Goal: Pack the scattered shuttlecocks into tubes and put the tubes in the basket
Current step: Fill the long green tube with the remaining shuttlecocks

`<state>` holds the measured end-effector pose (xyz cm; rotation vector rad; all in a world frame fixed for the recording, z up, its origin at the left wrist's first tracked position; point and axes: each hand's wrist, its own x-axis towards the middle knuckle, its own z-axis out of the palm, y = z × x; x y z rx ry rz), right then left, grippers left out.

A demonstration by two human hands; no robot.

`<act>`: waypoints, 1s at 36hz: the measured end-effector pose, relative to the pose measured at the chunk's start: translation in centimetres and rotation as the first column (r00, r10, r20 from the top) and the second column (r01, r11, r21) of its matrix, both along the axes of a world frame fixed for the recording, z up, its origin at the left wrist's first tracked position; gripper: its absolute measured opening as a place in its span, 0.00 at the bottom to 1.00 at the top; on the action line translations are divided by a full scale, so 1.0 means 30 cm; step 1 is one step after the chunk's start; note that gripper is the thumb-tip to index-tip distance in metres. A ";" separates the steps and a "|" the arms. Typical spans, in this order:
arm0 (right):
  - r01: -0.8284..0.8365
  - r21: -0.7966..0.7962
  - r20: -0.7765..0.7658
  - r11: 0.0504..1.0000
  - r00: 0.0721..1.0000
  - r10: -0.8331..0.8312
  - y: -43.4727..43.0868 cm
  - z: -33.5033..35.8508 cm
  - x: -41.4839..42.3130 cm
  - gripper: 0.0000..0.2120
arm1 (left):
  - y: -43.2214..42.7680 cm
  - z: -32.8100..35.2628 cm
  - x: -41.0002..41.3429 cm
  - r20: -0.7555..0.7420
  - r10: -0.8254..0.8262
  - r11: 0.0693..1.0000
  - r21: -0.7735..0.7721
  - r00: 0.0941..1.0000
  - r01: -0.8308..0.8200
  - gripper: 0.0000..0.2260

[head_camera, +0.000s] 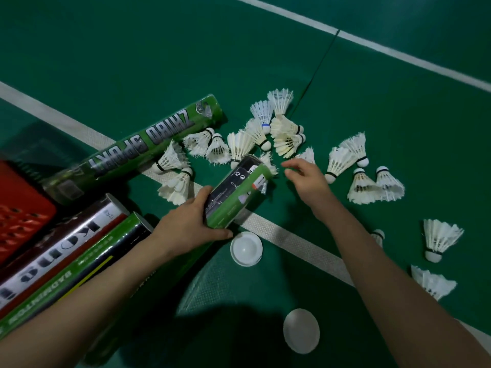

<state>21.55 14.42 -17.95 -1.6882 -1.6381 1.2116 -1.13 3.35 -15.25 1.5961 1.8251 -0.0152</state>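
My left hand (190,224) grips a green and black tube (236,192), tilted with its open mouth pointing up and away. White feathers of a shuttlecock (268,162) stick out of the mouth. My right hand (305,179) hovers just right of the mouth, fingers loosely curled and holding nothing. Several white shuttlecocks (265,128) lie scattered on the green floor beyond the tube, more (342,160) lie to the right, and others (439,239) lie by my right forearm. A red basket (18,208) sits at the left edge.
A long green tube (138,147) lies beside the basket. A dark red and white tube (61,245) and another green tube (79,272) lie under my left forearm. Two white caps (245,248) (301,330) rest on the floor. A white court line (292,240) crosses the floor.
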 end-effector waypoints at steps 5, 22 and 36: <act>-0.143 -0.031 0.032 0.989 0.989 0.144 0.011 -0.038 -0.073 0.13 | 0.032 -0.025 -0.037 0.024 0.079 0.997 0.012 0.997 -0.079 0.47; 0.233 0.207 -0.085 0.950 0.972 -0.220 -0.008 0.032 -0.003 0.05 | 0.026 -0.062 -0.052 0.107 -0.010 1.000 -0.023 0.994 0.012 0.47; -0.183 -0.123 -0.174 0.975 0.972 0.160 -0.093 0.105 -0.020 0.22 | 0.031 -0.042 0.029 0.182 -0.166 0.986 0.034 0.969 0.162 0.48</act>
